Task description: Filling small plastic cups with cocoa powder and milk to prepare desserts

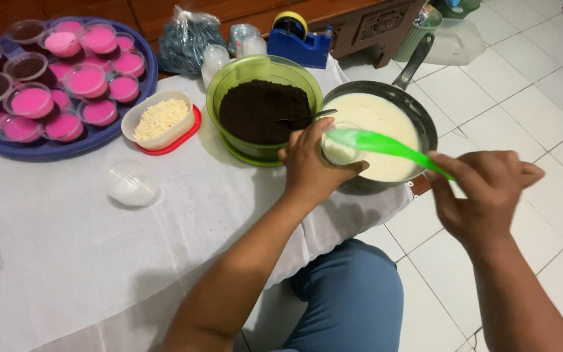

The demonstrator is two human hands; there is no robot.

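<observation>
Left grip [311,163] clamped round clear cup [339,146], right grip [483,189] clamped on green spoon [386,145] over it.

glossy plastic spoon [386,145]; matt white tablecloth [99,261]

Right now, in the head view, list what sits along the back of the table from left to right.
Blue tray of pink and brown dessert cups → white tub of pale crumbs → green bowl of dark crumbs → dark pan of cream mixture, over which the left hand holds a small clear cup.
</observation>
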